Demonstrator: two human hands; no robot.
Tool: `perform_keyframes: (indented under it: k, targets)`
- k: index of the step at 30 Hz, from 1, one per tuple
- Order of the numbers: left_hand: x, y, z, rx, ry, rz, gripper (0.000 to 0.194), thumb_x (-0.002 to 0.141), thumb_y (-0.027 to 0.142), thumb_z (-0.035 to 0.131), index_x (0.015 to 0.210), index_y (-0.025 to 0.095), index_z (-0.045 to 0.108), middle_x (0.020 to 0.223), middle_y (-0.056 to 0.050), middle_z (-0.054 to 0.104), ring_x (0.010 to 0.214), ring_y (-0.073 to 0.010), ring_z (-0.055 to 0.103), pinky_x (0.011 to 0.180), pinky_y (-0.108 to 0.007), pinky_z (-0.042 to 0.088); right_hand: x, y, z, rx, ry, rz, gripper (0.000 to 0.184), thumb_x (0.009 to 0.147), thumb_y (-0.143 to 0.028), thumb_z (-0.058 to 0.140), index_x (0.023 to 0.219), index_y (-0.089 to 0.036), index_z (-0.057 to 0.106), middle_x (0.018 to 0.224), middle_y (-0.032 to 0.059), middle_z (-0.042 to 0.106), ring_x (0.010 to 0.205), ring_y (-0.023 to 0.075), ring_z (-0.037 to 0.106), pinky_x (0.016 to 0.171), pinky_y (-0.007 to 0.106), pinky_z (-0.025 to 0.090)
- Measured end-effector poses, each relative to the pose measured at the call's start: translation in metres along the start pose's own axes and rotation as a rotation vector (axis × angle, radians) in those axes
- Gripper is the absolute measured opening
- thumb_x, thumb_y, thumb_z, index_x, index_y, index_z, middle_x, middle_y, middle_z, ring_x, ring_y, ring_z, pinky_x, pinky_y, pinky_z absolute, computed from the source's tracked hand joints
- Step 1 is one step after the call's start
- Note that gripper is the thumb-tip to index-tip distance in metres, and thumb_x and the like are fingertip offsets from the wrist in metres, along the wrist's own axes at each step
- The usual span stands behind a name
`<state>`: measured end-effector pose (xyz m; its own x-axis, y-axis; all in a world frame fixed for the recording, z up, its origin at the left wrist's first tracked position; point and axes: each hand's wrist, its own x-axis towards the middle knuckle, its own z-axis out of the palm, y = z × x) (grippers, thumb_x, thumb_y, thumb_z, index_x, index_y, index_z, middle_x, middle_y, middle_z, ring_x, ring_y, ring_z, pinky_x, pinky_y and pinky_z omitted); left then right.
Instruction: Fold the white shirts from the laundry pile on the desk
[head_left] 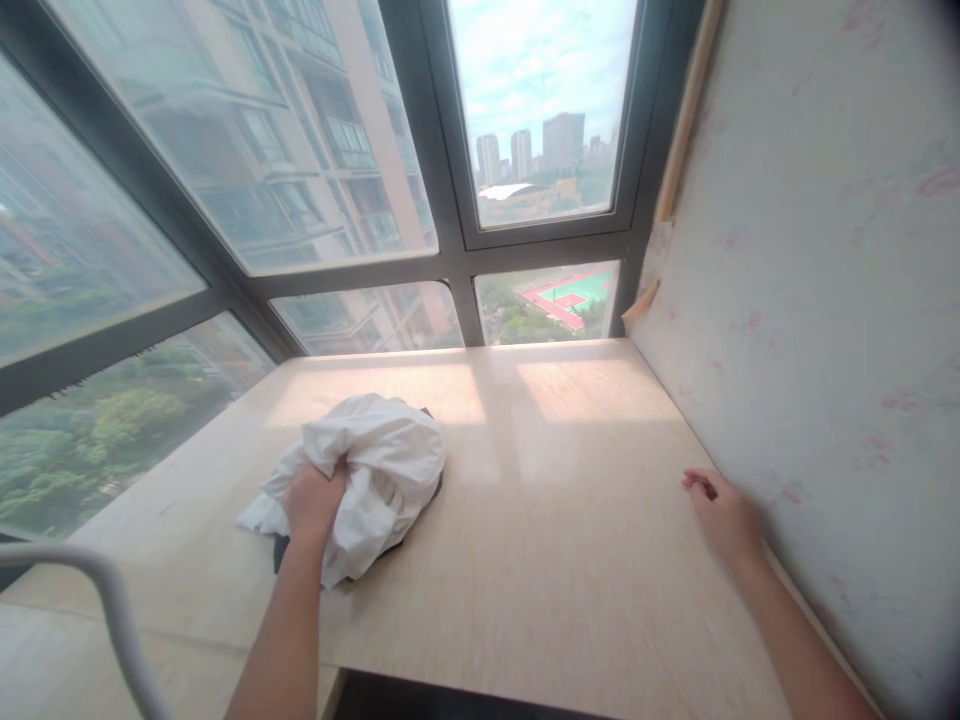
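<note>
A crumpled white cloth [382, 455] lies bunched on the pale windowsill ledge [540, 560], left of the middle. Dark fabric shows along its lower and right edges. My left hand [311, 500] is closed on the cloth's left side, its fingertips sunk in the folds. Off to the right, near the papered wall, my right hand [724, 510] hovers over or rests on the ledge; I cannot tell which. Its fingers are curled in toward the thumb, and nothing shows in them.
Dark-framed windows [450, 265] border the ledge at the back and left. A floral-papered wall [810, 330] closes off the right, with torn paper [643, 303] at the corner. A curved grey-white tube [112, 600] rises at lower left. A dark opening [450, 700] lies below the front edge.
</note>
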<state>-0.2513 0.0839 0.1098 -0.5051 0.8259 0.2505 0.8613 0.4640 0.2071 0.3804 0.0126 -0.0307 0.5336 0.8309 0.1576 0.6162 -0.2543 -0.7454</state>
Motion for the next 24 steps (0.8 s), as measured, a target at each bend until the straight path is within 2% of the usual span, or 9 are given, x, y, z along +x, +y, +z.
perform_keyframes:
  k: [5, 10, 13, 15, 16, 18, 20, 22, 24]
  targets:
    - [0.005, 0.005, 0.002, 0.027, 0.042, -0.006, 0.076, 0.084, 0.062, 0.028, 0.104, -0.001, 0.064, 0.104, -0.031, 0.065, 0.1, -0.0444, 0.062, 0.086, -0.05, 0.044, -0.003, -0.005, -0.002, 0.005, 0.001, -0.048, 0.037, 0.079, -0.035, 0.043, 0.097, -0.017, 0.07, 0.094, 0.0115, 0.075, 0.086, 0.0247, 0.069, 0.076, 0.033, 0.049]
    - [-0.01, 0.008, -0.015, -0.017, 0.052, 0.06, 0.066, 0.081, 0.056, 0.043, 0.113, 0.002, 0.062, 0.107, -0.027, 0.066, 0.101, -0.0416, 0.062, 0.085, -0.048, 0.048, -0.002, -0.004, -0.001, -0.003, 0.013, -0.033, 0.038, 0.078, -0.036, 0.044, 0.097, -0.017, 0.071, 0.092, 0.0108, 0.075, 0.084, 0.0247, 0.069, 0.074, 0.033, 0.049]
    - [-0.042, 0.01, -0.033, -0.118, 0.243, 0.153, 0.063, 0.083, 0.046, 0.047, 0.131, 0.005, 0.051, 0.127, -0.023, 0.059, 0.119, -0.036, 0.055, 0.098, -0.045, 0.044, 0.0, -0.001, 0.0, 0.017, 0.029, -0.04, 0.038, 0.078, -0.036, 0.044, 0.099, -0.017, 0.07, 0.093, 0.0102, 0.075, 0.083, 0.0241, 0.068, 0.074, 0.034, 0.048]
    - [-0.07, 0.017, -0.038, -0.277, 0.398, 0.219, 0.056, 0.086, 0.043, 0.048, 0.13, 0.009, 0.054, 0.129, -0.02, 0.059, 0.121, -0.0325, 0.054, 0.103, -0.044, 0.042, -0.002, -0.005, 0.0, 0.037, 0.075, -0.064, 0.041, 0.079, -0.035, 0.044, 0.106, -0.016, 0.068, 0.098, 0.0108, 0.074, 0.08, 0.0226, 0.067, 0.076, 0.034, 0.048]
    - [-0.086, 0.023, -0.037, -0.387, 0.424, 0.239, 0.05, 0.087, 0.043, 0.049, 0.124, 0.011, 0.058, 0.124, -0.017, 0.062, 0.117, -0.0306, 0.057, 0.103, -0.043, 0.043, -0.005, -0.01, 0.001, 0.055, 0.102, -0.071, 0.042, 0.079, -0.035, 0.044, 0.109, -0.016, 0.067, 0.101, 0.0114, 0.073, 0.079, 0.0218, 0.066, 0.076, 0.034, 0.048]
    - [-0.116, 0.04, -0.028, -0.661, 0.291, 0.242, 0.038, 0.09, 0.044, 0.049, 0.109, 0.016, 0.065, 0.109, -0.012, 0.068, 0.103, -0.0261, 0.063, 0.095, -0.039, 0.048, -0.017, -0.026, 0.005, 0.122, 0.13, -0.059, 0.043, 0.081, -0.038, 0.046, 0.113, -0.015, 0.064, 0.104, 0.0127, 0.072, 0.079, 0.0214, 0.065, 0.074, 0.034, 0.049]
    - [-0.146, 0.065, -0.011, -0.946, -0.042, 0.224, 0.037, 0.092, 0.048, 0.047, 0.095, 0.017, 0.067, 0.093, -0.008, 0.07, 0.089, -0.0225, 0.066, 0.083, -0.035, 0.052, -0.037, -0.051, 0.015, 0.242, 0.062, -0.028, 0.041, 0.084, -0.043, 0.048, 0.108, -0.015, 0.065, 0.102, 0.0131, 0.072, 0.081, 0.0217, 0.065, 0.072, 0.032, 0.05]
    - [-0.172, 0.096, 0.007, -1.12, -0.389, 0.233, 0.041, 0.093, 0.05, 0.046, 0.083, 0.016, 0.066, 0.082, -0.007, 0.069, 0.079, -0.0203, 0.065, 0.074, -0.032, 0.052, -0.063, -0.084, 0.026, 0.4, -0.137, -0.025, 0.038, 0.087, -0.048, 0.051, 0.1, -0.016, 0.066, 0.097, 0.012, 0.072, 0.078, 0.0205, 0.065, 0.069, 0.03, 0.05]
    - [-0.194, 0.127, 0.02, -1.183, -0.633, 0.292, 0.042, 0.092, 0.05, 0.049, 0.075, 0.015, 0.064, 0.074, -0.006, 0.067, 0.073, -0.0177, 0.062, 0.069, -0.029, 0.05, -0.089, -0.12, 0.036, 0.558, -0.38, -0.08, 0.037, 0.09, -0.049, 0.049, 0.093, -0.017, 0.066, 0.088, 0.0093, 0.071, 0.073, 0.0182, 0.064, 0.065, 0.028, 0.049]
